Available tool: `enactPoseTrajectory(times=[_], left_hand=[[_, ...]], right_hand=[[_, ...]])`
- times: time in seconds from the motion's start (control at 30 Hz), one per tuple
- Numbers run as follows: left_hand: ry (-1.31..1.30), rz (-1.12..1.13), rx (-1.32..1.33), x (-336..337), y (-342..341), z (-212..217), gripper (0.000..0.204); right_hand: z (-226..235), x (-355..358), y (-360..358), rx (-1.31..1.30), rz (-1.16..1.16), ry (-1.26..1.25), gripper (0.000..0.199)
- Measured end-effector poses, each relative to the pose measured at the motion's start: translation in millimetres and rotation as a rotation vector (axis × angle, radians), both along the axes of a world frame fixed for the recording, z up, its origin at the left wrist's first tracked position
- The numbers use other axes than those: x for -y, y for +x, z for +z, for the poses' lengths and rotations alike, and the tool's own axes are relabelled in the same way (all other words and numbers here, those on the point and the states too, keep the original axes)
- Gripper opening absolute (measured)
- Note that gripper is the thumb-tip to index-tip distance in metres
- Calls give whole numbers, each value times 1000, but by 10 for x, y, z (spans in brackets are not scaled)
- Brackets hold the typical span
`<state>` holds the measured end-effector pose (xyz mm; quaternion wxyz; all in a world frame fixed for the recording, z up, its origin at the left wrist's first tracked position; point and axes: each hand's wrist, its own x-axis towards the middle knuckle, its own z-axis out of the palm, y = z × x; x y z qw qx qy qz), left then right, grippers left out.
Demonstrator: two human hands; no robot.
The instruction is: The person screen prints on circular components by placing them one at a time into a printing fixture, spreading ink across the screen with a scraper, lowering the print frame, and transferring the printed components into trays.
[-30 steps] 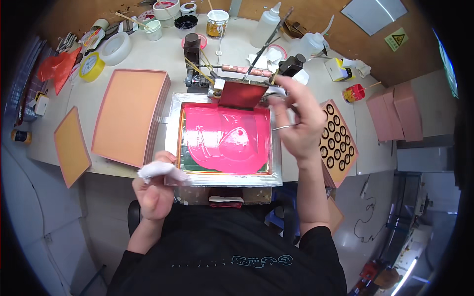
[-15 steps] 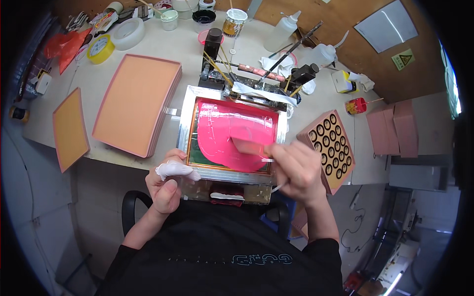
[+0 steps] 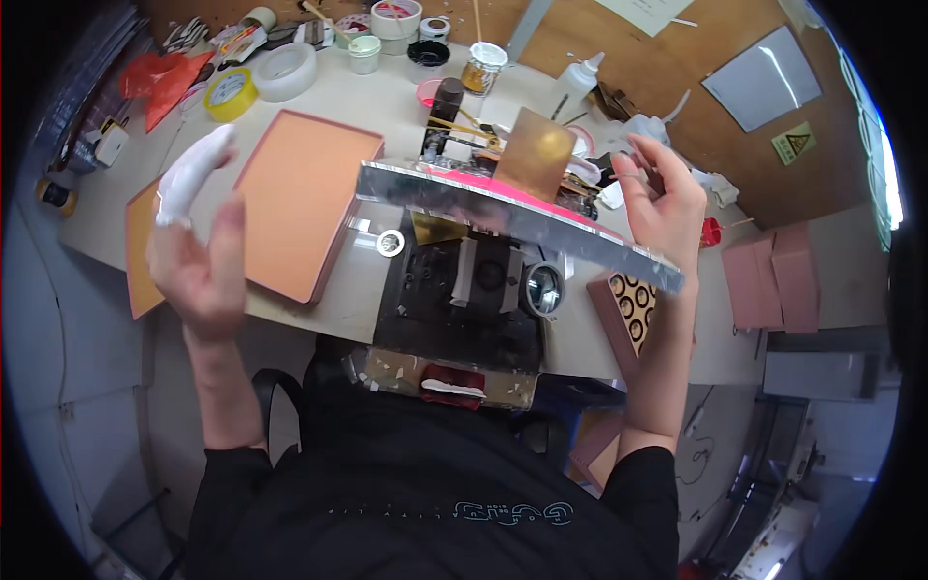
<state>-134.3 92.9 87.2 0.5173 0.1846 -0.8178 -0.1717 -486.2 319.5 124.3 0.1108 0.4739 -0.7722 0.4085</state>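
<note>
The metal-edged screen frame (image 3: 512, 220) stands raised and tilted, with pink ink (image 3: 483, 184) showing along its upper side. An amber scraper blade (image 3: 535, 155) sticks up from the ink, with no hand on it. To the left of the frame, my left hand (image 3: 198, 261) is held up open, white covering on a finger. Beside the frame's right end, my right hand (image 3: 665, 208) is open with bent, parted fingers; the frame's corner overlaps my wrist. Under the frame lie a black base (image 3: 435, 309) and a round silvery piece (image 3: 544, 290).
Pink-edged trays (image 3: 304, 208) are stacked at left; a tray of dark rings (image 3: 628, 309) sits at right. Tape rolls (image 3: 230, 94), ink pots (image 3: 428, 58) and a squeeze bottle (image 3: 578, 82) line the back. A small ring (image 3: 390, 243) lies left of the base.
The frame has swung up from lying flat, uncovering the base. My right hand has let go of the scraper and moved right; my left hand has left the frame's edge, moving up and left.
</note>
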Motion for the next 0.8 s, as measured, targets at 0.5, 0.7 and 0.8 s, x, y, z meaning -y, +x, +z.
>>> enactPoseTrajectory(times=[0.5,0.7,0.8], left_hand=[[634,387,421,874,555,-1098,35],[537,343,287,993,646,-1299,28],[444,410,365,935,586,-1178,24]], right_hand=[[-883,-553,846,317,144,220,46],[-802,-409,796,179,293,367,48],[-714,-388,836,168,297,405,45]])
